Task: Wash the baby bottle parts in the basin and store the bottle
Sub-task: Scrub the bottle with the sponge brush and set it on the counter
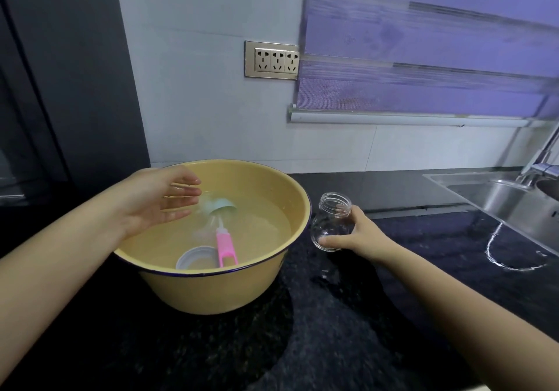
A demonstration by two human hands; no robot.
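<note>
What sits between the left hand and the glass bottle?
In the head view: a pale blue cap in the water, then the yellow basin's rim, just before the glass bottle.

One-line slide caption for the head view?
Right hand grips the clear round bottle beside the yellow water-filled basin; open left hand hovers above it.

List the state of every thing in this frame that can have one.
left hand: open, wet, over the basin.
right hand: grips the bottle.
basin: partly filled with water.
bottle: uncapped, looks empty, outside the basin.
pink brush: lying in the water.
white ring: off the bottle, in the water.
green cap: off the bottle, in the water.
wall sockets: nothing plugged in.
</note>
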